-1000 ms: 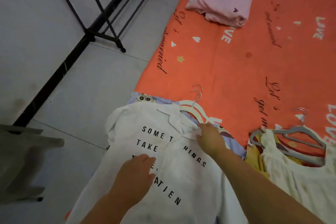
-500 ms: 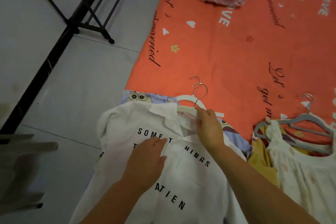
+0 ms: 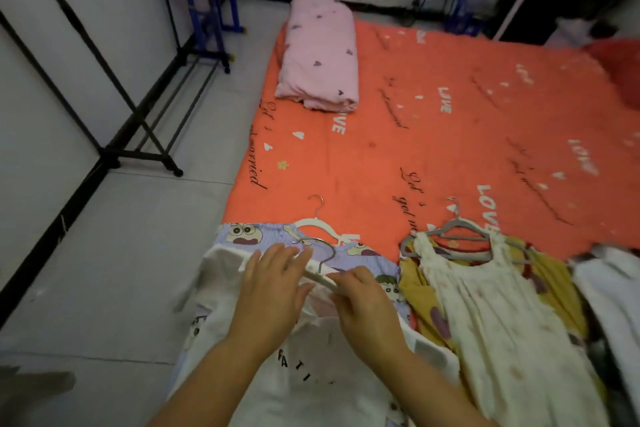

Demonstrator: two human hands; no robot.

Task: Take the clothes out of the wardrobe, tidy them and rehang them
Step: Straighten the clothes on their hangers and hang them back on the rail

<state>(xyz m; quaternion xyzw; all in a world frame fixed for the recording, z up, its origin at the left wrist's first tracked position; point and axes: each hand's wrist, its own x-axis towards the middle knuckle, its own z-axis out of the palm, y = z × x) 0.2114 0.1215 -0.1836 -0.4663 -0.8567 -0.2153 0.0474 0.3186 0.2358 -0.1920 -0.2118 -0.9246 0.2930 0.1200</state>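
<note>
The orange sheet [image 3: 450, 135] carries a folded pink blanket [image 3: 320, 55] at its far left corner and a cream dress [image 3: 485, 305] at its near edge. At the near left corner the white lettered shirt [image 3: 329, 392] lies rumpled over a cartoon-print garment [image 3: 242, 234]; the left hand [image 3: 273, 291] presses flat on it, the right hand [image 3: 363, 305] pinches its white hanger [image 3: 320, 277].

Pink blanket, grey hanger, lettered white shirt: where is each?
Pink blanket [image 3: 320, 55]: head view, middle of top.
Grey hanger [image 3: 456, 222]: head view, neck below hook.
Lettered white shirt [image 3: 311, 399]: head view, front below lettering.
</note>
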